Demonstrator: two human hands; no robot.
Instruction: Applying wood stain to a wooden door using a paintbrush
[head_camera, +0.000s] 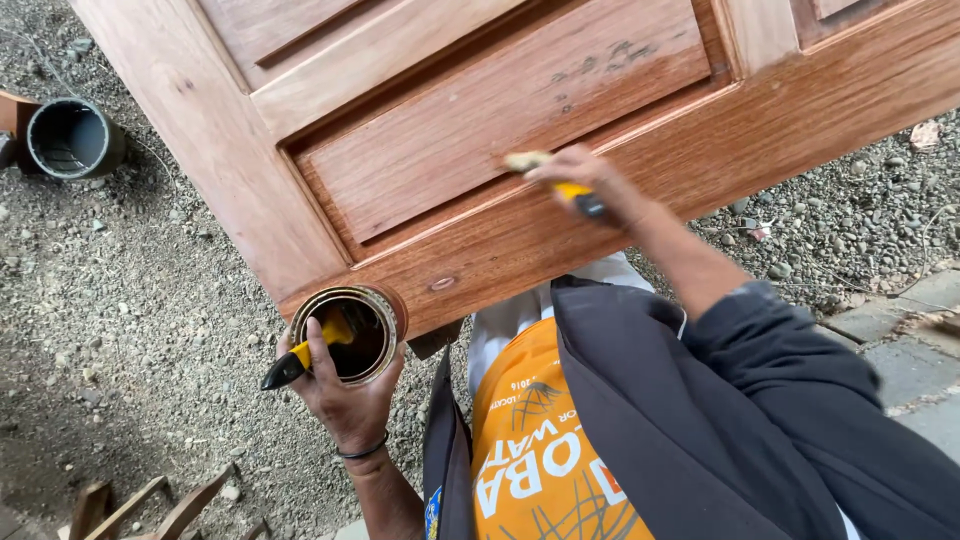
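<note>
A large panelled wooden door (480, 150) lies flat and raised above gravel ground (130, 290), filling the upper frame with its reddish, glossy rails and recessed panels. Below it stands the person, seen from above in a dark jacket (740, 400) over an orange shirt (540, 450). The right hand (585, 180) reaches out over the door, its grip closed on a yellow-handled paintbrush (560, 180) whose pale bristles rest on the rail beside a recessed panel; the brush's long axis runs roughly along that rail, bristles pointing away to the left of the hand. The left hand (345, 395), wearing a dark wristband (362, 450), has its grip wrapped around an open round tin (345, 335) of dark liquid, held just beside the door's near corner, with a second yellow-handled brush (305, 358) slanting out of it. The right hand is the nearer to the door's surface. A grey pipe end (72, 138) lies well apart at upper left.
</note>
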